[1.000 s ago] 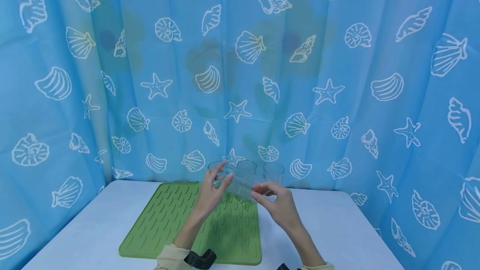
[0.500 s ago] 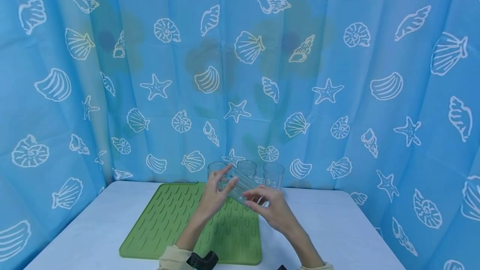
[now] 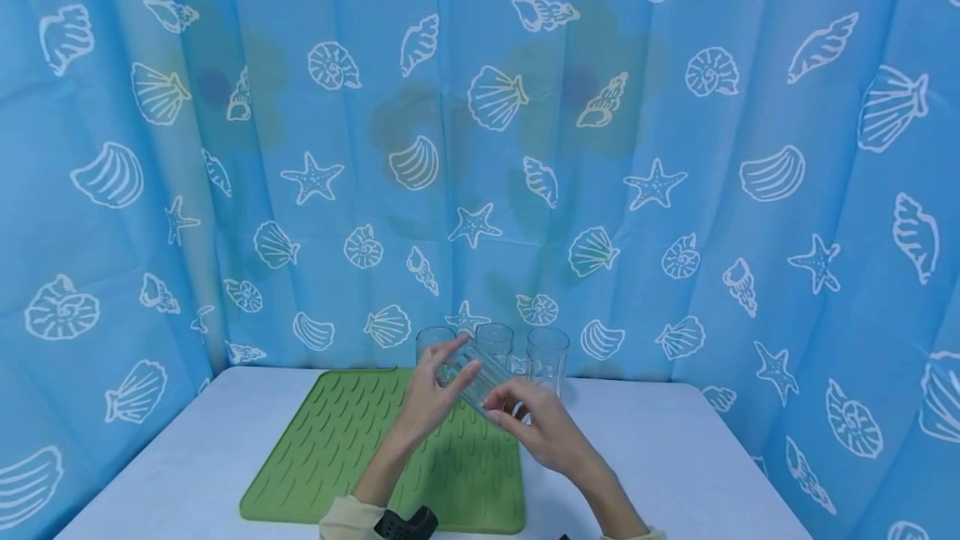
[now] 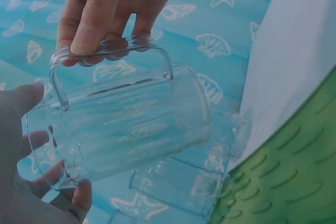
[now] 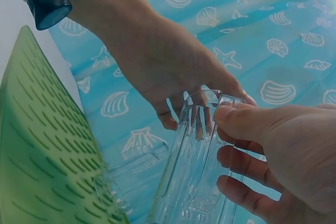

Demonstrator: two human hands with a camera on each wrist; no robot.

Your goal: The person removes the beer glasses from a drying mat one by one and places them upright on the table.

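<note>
A clear glass mug [image 3: 486,373] is held tilted in the air above the green mat's far right part. My left hand [image 3: 429,390] grips it by the mouth end, fingers and thumb spread around the rim, as the left wrist view shows. With thumb and fingers my right hand [image 3: 542,423] pinches the mug's long handle [image 4: 113,48]. In the right wrist view the handle side of the mug [image 5: 194,182] faces my right fingers, and my left hand [image 5: 178,69] lies beyond it.
Several clear glasses stand behind the hands, among them a right one [image 3: 549,352] and a middle one [image 3: 495,340]. A green ribbed drying mat [image 3: 322,457] lies on the white table [image 3: 637,457]. A blue shell-patterned curtain [image 3: 480,148] hangs close behind and at both sides.
The mug has turned in my hands and tilts more steeply, its lower end toward the right hand. My right hand has moved slightly left and down; the left has shifted slightly right.
</note>
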